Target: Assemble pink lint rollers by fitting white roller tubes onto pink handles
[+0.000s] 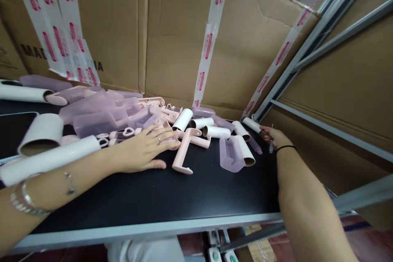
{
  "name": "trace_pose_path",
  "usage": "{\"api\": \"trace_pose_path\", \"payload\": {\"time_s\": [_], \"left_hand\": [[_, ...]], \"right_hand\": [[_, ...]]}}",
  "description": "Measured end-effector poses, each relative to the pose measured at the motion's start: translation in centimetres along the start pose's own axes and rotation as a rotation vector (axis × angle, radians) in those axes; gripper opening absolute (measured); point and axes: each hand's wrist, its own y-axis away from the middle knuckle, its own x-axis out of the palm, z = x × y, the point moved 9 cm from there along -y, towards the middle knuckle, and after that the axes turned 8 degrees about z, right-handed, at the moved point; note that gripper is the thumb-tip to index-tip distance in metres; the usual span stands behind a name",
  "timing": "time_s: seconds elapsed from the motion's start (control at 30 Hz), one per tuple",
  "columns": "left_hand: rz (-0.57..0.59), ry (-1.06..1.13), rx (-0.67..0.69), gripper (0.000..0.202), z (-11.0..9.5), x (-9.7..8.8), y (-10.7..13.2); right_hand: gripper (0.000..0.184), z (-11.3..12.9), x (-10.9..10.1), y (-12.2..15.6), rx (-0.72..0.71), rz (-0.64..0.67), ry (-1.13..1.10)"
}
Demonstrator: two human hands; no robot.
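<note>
My left hand [144, 149] lies flat on the black table [184, 196], fingers stretched toward a pink plastic handle [187, 149] and a pile of pink handles [156, 110]. A ring sits on one finger and bracelets are on the wrist. My right hand [272, 137] reaches to the table's far right edge; its fingers curl around a small white roll [251, 125] there. Several white paper rolls [211, 127] lie between the two hands. A translucent pink cover with a roll in it [235, 153] rests left of my right hand.
Large white rolls [43, 133] and translucent pink covers [98, 114] crowd the left side. Taped cardboard boxes [172, 41] wall the back. A grey metal frame [307, 49] rises at the right. The table's metal front edge [138, 229] runs below my arms.
</note>
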Motion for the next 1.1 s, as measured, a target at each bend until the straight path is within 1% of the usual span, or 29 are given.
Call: {"api": "trace_pose_path", "payload": {"time_s": [0.1, 0.17, 0.23, 0.3, 0.37, 0.43, 0.5, 0.57, 0.63, 0.67, 0.73, 0.77, 0.8, 0.87, 0.93, 0.97, 1.0, 1.03, 1.07, 1.1], "left_hand": [[-0.037, -0.029, -0.022, 0.05, 0.5, 0.1, -0.4], [-0.056, -0.045, -0.025, 0.048, 0.4, -0.1, -0.3], [-0.072, -0.062, -0.019, 0.045, 0.3, -0.3, -0.2], [-0.09, -0.086, -0.012, 0.041, 0.3, -0.5, -0.2], [-0.109, -0.121, -0.022, 0.038, 0.5, -0.5, -0.4], [-0.131, -0.162, -0.048, 0.039, 0.9, -0.6, -0.8], [-0.143, -0.202, -0.076, 0.04, 1.1, -0.6, -1.4], [-0.146, -0.236, -0.09, 0.041, 1.1, -0.6, -2.0], [-0.151, -0.256, -0.099, 0.04, 1.2, -0.5, -2.4], [-0.158, -0.259, -0.11, 0.038, 1.3, -0.5, -2.5], [-0.171, -0.252, -0.137, 0.036, 1.6, -0.5, -2.6], [-0.176, -0.245, -0.153, 0.036, 1.8, -0.5, -2.5], [-0.181, -0.236, -0.168, 0.037, 1.9, -0.6, -2.4], [-0.194, -0.214, -0.2, 0.038, 2.1, -1.1, -2.1], [-0.223, -0.186, -0.255, 0.039, 2.4, -1.8, -1.5], [-0.247, -0.17, -0.301, 0.041, 2.7, -2.3, -1.0], [-0.276, -0.154, -0.358, 0.043, 3.1, -2.8, -0.4], [-0.309, -0.139, -0.419, 0.047, 3.6, -3.3, 0.3], [-0.342, -0.125, -0.472, 0.049, 4.0, -3.8, 0.9], [-0.369, -0.112, -0.504, 0.051, 4.2, -4.3, 1.5]], "right_hand": [[0.029, 0.1, 1.4, -0.4, 0.027, 0.035, -0.043], [0.028, 0.5, 2.2, -0.4, 0.022, 0.038, -0.061], [0.028, 1.3, 2.8, -0.2, -0.005, 0.032, -0.072], [0.03, 2.6, 3.0, 0.0, -0.049, 0.008, -0.071], [0.034, 4.4, 2.7, 0.5, -0.101, -0.038, -0.056], [0.034, 6.7, 2.0, 1.6, -0.16, -0.095, -0.039], [0.031, 9.6, 1.5, 3.7, -0.264, -0.122, -0.009], [0.025, 13.2, 2.2, 7.1, -0.459, -0.066, 0.064], [0.018, 15.7, 4.2, 11.3, -0.574, 0.057, 0.09], [0.015, 16.5, 5.7, 13.6, -0.611, 0.153, 0.082], [0.013, 17.5, 9.7, 18.4, -0.659, 0.372, 0.032], [0.013, 17.6, 12.2, 20.9, -0.666, 0.493, 0.033], [0.013, 17.7, 14.4, 23.3, -0.691, 0.567, 0.042], [0.015, 17.0, 18.8, 27.0, -0.668, 0.674, 0.075], [0.021, 16.1, 22.3, 29.3, -0.602, 0.73, 0.111], [0.023, 15.5, 23.8, 30.0, -0.552, 0.774, 0.143], [0.024, 15.2, 24.8, 30.5, -0.518, 0.819, 0.164], [0.024, 15.2, 25.1, 30.5, -0.507, 0.834, 0.183], [0.023, 15.5, 24.8, 30.2, -0.527, 0.816, 0.212], [0.022, 16.2, 23.6, 29.5, -0.582, 0.747, 0.251]]}}
